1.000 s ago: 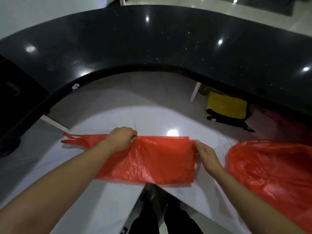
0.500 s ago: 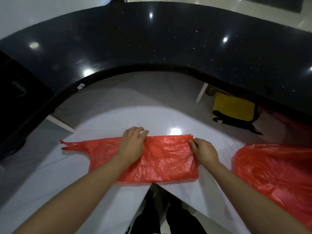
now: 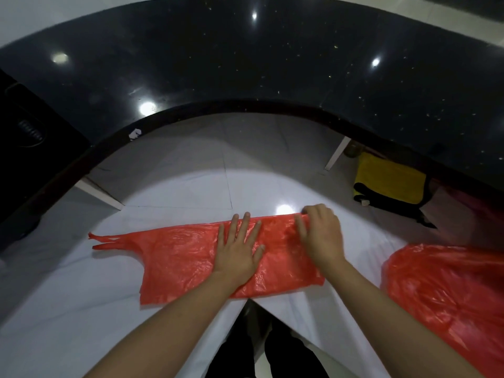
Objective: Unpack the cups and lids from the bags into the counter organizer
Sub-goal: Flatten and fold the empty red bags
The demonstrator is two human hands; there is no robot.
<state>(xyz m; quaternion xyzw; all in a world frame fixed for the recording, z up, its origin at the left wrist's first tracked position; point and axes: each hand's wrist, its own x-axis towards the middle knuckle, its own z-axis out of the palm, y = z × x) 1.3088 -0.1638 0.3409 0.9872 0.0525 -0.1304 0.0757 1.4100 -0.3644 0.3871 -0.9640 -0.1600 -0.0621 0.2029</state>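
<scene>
Under the left hand [image 3: 240,255] an empty red plastic bag [image 3: 185,257] lies flattened on the white surface [image 3: 68,309], its two handles trailing off beyond that hand's outer side. The film looks feather-light, limp and slippery, likely best taken at an edge or the handles. The left hand presses palm-down with fingers straight and spread, holding nothing. Just beside it the right hand [image 3: 321,236], blurred, curls over the bag's far edge, apparently gripping it. Beyond the right forearm lies another red bag [image 3: 450,296].
</scene>
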